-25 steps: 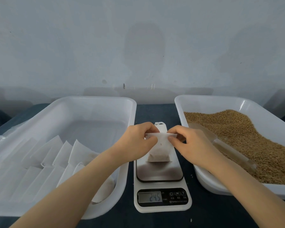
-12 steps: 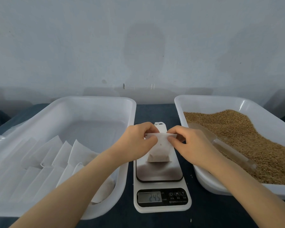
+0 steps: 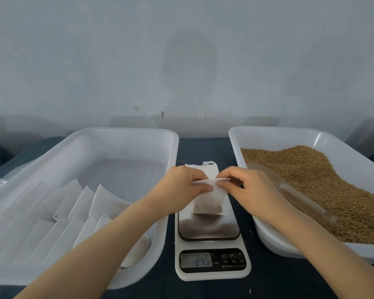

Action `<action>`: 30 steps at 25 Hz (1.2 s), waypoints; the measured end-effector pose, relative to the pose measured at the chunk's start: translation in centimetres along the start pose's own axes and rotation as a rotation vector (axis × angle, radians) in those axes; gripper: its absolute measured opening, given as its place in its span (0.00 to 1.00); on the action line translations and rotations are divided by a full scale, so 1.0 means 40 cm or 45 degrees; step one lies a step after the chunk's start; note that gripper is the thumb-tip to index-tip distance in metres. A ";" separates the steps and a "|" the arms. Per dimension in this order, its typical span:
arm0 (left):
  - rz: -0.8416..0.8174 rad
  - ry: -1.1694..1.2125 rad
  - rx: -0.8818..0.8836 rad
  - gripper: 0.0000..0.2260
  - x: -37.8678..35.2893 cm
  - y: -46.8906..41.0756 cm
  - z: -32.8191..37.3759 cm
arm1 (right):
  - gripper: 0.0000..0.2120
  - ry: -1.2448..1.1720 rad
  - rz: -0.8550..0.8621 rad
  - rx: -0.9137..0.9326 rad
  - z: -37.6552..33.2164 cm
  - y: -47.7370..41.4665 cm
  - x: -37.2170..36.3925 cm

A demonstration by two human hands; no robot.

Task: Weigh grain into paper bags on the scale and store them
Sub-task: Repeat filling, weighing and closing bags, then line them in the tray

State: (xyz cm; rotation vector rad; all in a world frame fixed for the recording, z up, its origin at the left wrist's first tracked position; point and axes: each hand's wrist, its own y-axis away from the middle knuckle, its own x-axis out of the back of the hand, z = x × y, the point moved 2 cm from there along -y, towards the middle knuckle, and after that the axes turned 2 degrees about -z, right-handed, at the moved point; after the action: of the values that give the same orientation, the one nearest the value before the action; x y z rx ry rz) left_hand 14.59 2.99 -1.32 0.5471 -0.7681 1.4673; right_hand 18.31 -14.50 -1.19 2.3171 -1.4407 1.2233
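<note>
Hands (image 3: 181,190) (image 3: 252,192) pinching bag (image 3: 208,202), dark tabletop (image 3: 203,148), pale wall (image 3: 117,61)

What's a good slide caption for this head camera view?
The left hand and right hand pinch the paper bag on the scale, between bag tray and grain tray.

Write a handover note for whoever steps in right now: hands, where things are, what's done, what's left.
Hands: left hand and right hand each pinch the top edge of the bag, which stands on the scale.
The display appears to read 245.
Grain is in the right tray, and the scoop lies in it, unheld.
The left tray holds bags. A spare bag lies behind the scale.
Done, by the look of it: this bag is filled and weighed.
Left: close it, store it in the left tray, then fill the next.
</note>
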 end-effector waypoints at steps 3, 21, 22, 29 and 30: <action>0.075 0.066 -0.017 0.09 0.006 0.006 0.000 | 0.02 0.027 -0.035 -0.048 0.006 -0.004 -0.001; 0.575 -0.108 0.484 0.08 0.231 0.051 -0.101 | 0.07 -0.159 0.142 -0.100 0.012 -0.011 0.006; 0.487 -0.101 0.572 0.07 0.220 0.057 -0.136 | 0.07 -0.156 0.141 -0.097 0.012 -0.009 0.006; 0.083 -0.179 0.861 0.09 0.184 0.127 -0.235 | 0.08 -0.107 0.141 -0.087 0.016 -0.011 0.006; 0.049 -0.219 0.872 0.12 0.189 0.130 -0.229 | 0.08 -0.108 0.139 -0.086 0.016 -0.011 0.005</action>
State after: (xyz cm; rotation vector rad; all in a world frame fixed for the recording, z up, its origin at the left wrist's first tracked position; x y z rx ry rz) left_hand 10.15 15.12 -2.39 1.1918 -0.3877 1.7284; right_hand 19.07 -14.72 -1.34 2.2986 -1.6302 1.0965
